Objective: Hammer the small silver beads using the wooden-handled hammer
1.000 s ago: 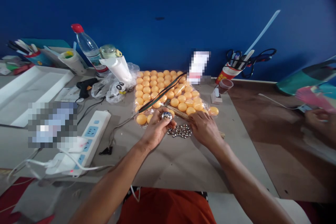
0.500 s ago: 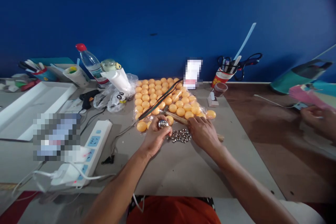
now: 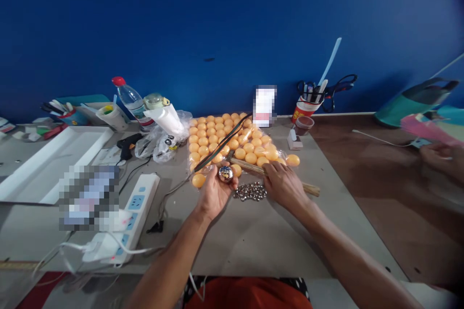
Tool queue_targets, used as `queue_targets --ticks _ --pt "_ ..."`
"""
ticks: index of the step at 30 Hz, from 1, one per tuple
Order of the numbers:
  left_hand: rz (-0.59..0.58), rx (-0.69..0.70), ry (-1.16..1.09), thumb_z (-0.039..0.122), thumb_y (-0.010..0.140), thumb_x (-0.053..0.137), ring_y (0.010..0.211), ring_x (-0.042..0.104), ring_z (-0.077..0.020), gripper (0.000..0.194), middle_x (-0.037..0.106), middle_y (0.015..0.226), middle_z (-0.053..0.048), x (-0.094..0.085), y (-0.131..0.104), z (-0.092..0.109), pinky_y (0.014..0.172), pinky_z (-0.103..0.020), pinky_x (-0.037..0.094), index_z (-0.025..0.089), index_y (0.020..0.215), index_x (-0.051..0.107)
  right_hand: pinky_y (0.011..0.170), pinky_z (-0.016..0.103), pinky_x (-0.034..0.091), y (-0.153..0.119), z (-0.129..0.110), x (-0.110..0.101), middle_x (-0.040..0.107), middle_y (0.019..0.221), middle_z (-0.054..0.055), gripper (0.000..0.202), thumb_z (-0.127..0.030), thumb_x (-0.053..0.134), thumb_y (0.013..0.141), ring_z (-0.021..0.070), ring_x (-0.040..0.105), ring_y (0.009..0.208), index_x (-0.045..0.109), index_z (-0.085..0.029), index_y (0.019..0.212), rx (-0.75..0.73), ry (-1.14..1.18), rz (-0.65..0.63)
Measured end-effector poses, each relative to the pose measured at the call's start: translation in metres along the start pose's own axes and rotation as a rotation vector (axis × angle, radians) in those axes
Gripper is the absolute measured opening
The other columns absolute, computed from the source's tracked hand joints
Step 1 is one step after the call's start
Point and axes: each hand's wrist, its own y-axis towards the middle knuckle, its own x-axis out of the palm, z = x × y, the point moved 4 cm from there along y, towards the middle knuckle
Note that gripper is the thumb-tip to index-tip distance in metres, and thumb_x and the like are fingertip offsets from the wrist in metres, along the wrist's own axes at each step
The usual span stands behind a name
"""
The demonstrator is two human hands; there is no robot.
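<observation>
Left fingers (image 3: pixel 234 184) around 1 shiny ball (image 3: pixel 225 174)

My single view sits on the wearer's head, near the bench (image 3: pixel 264 246) and above its front edge; I look forward and down across it to the blue wall (image 3: pixel 217 14) behind it.

Shiny ball (image 3: pixel 225 174) in left hand (image 3: pixel 214 194)

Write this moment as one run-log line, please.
left hand: holds shiny metal ball | right hand: grips wooden handle | between: small metal pieces | beyond: orange balls
</observation>
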Motion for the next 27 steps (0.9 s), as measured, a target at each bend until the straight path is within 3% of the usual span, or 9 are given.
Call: queue_targets --ticks 6,9,17,22,27 --pt "-0.078 0.060 0.046 0.029 0.071 0.077 0.067 0.060 -0.0109 0.036 0.064 0.086 -0.002 -0.002 -0.002 0.001 0.061 -0.022 0.045 0.019 0.101 0.058 0.069 0.029 0.038 0.000 0.004 -0.001 0.062 0.091 0.009 0.017 -0.017 0.045 0.090 0.0199 0.056 0.076 0.060 -0.016 0.097 -0.007 0.113 0.040" --pt "-0.053 0.074 0.121 0.020 0.069 0.078 0.065 0.058 -0.0076 0.037 0.062 0.086 0.001 -0.004 -0.002 0.001 0.061 -0.020 0.044 0.020 0.099 0.057 0.067 0.029 0.040 0.000 0.007 -0.006 0.062 0.094 0.010 0.019 -0.020 0.043 0.091 0.0204 0.057 0.078 0.060 -0.016 0.100 0.028 0.187 0.099" --pt "0.059 0.096 0.123 0.026 0.072 0.077 0.051 0.050 -0.0042 0.028 0.061 0.077 0.004 -0.010 0.001 0.004 0.050 -0.016 0.037 0.020 0.088 0.055 0.071 0.031 0.046 -0.005 0.010 -0.017 0.068 0.098 0.011 0.024 -0.027 0.044 0.091 0.0233 0.063 0.085 0.060 -0.017 0.107 0.061 0.467 0.210" --pt "0.137 0.044 -0.052 0.048 0.073 0.073 0.049 0.051 -0.0083 0.036 0.066 0.076 -0.002 -0.012 0.004 0.006 0.050 -0.021 0.042 0.017 0.085 0.060 0.057 0.027 0.041 -0.009 -0.001 -0.025 0.065 0.073 0.004 0.023 -0.034 0.041 0.094 0.0186 0.059 0.063 0.058 -0.020 0.089 0.029 0.580 0.083" --pt "0.116 0.107 -0.158 0.038 0.075 0.072 0.059 0.059 -0.0131 0.025 0.068 0.078 -0.005 -0.013 0.007 0.008 0.057 -0.024 0.046 0.018 0.086 0.064 0.054 0.026 0.038 -0.015 -0.010 -0.027 0.064 0.069 0.003 0.025 -0.037 0.038 0.095 0.0178 0.059 0.058 0.055 -0.020 0.088 0.018 0.600 0.020"
